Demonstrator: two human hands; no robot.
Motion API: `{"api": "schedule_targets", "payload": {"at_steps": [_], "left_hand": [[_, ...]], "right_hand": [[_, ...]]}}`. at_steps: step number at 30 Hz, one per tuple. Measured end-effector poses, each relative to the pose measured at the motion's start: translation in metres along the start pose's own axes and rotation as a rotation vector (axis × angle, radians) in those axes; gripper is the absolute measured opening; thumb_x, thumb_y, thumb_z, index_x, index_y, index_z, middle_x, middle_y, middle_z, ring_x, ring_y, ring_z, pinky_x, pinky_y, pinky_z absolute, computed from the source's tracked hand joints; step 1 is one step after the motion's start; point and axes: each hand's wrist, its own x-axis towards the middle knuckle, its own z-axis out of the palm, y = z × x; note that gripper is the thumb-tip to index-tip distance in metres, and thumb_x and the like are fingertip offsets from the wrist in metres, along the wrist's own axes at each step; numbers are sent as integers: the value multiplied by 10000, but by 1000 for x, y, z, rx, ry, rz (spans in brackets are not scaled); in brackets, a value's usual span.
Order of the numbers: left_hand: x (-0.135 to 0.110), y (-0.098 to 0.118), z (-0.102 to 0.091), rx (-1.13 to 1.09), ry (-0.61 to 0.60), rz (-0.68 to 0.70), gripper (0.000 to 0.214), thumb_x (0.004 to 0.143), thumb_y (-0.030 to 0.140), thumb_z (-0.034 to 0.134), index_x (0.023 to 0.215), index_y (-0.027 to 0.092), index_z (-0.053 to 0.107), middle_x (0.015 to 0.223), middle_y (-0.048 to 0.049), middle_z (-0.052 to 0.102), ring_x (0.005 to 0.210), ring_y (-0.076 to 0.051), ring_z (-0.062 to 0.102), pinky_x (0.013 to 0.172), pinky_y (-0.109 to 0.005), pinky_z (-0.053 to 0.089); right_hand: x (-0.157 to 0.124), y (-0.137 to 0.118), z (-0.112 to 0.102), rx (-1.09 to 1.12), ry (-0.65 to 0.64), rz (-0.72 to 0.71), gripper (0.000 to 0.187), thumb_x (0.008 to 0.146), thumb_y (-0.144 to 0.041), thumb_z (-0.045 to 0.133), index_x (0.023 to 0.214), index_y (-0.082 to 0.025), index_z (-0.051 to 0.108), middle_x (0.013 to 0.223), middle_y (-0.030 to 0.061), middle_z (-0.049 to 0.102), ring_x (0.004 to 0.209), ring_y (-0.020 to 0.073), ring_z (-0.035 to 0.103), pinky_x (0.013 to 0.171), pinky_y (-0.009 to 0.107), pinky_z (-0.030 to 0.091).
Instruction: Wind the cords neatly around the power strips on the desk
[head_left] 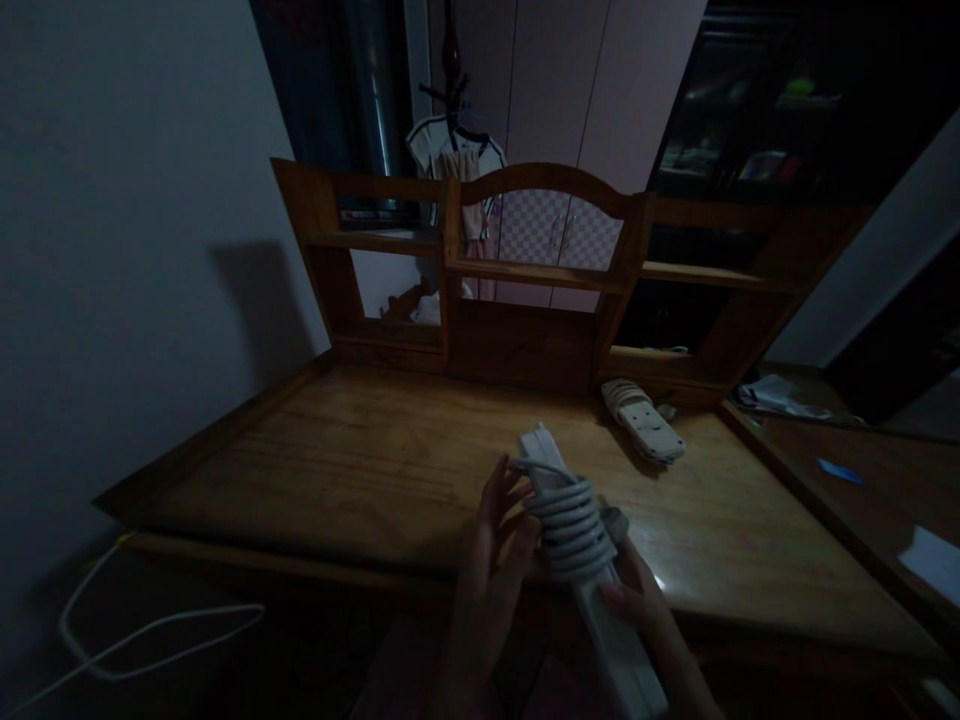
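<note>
Steadying a power strip [619, 652] one-handed

It is held aslant at lower centre, over the desk's [360, 440] near edge, gripped by the right hand [643, 600] below the coils, presumably so that the wound cord [574, 530] is left within reach. The left hand [496, 560] is half-curled at the coils' left; whether the cord is pinched cannot be told. Right of centre, a second strip [649, 428] is laid on the desk, apparently out of the way.
</note>
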Motion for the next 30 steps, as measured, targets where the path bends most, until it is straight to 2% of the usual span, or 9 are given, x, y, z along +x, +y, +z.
{"api": "schedule_targets", "payload": {"at_steps": [3,6,8,11,14,17,21,24,30], "left_hand": [[1,-5,0,-60,20,-145,481,893,453,572,1340,283,528,1388,-47,551,1332,-239,448,1095,-347,372],[1,-3,4,-187,-18,-313,439,872,479,590,1222,220,641,1317,-82,614,1305,-271,483,1117,-395,342],[1,2,10,-288,-52,-349,426,851,461,625,1184,198,663,1276,-97,642,1287,-278,503,1113,-402,348],[0,6,19,-389,-24,-356,453,761,422,736,1136,176,672,1189,-122,688,1216,-293,567,1081,-404,387],[1,1,23,-437,35,-388,505,678,409,807,1092,154,672,1125,-138,713,1089,-308,648,1006,-414,454],[3,-9,22,-458,105,-422,481,699,407,793,1086,148,673,1078,-122,730,1008,-293,683,913,-381,510],[4,-17,23,-528,117,-429,406,762,381,746,1077,131,689,1047,-109,740,987,-257,694,874,-320,526],[3,-19,27,-555,150,-448,430,753,392,748,1092,134,689,1023,-99,746,988,-254,695,884,-319,528],[1,-18,31,-495,266,-431,443,711,437,750,1087,210,696,1007,-74,750,1013,-270,684,887,-345,537]], "right_hand": [[-9,-14,13,-203,142,-28,903,681,-367,772,1443,-276,295,1387,121,511,1252,302,515,1033,462,423],[-16,-28,29,-419,271,-57,970,646,-313,796,1455,-289,262,1299,120,561,1161,312,571,995,491,451],[-18,-33,37,-459,299,-79,978,643,-296,788,1465,-276,259,1230,122,601,1103,315,602,950,484,485],[-19,-33,43,-462,287,-69,999,646,-287,779,1482,-265,233,1146,117,650,988,305,658,841,453,545],[-20,-29,44,-521,260,-58,994,659,-297,769,1487,-265,221,1099,108,673,909,300,684,787,454,562],[-20,-21,41,-567,197,-116,966,691,-267,729,1497,-277,196,1205,113,634,1020,314,654,851,470,543],[-15,-10,33,-674,110,-287,952,703,-190,689,1504,-284,186,1431,104,449,1248,328,504,1010,495,445],[-12,-7,29,-759,97,-336,987,705,-172,698,1520,-289,154,1434,97,447,1262,331,485,1039,510,414],[-13,-15,25,-899,73,-323,1005,732,-225,701,1537,-328,107,1408,62,497,1215,342,521,957,509,474]]}}
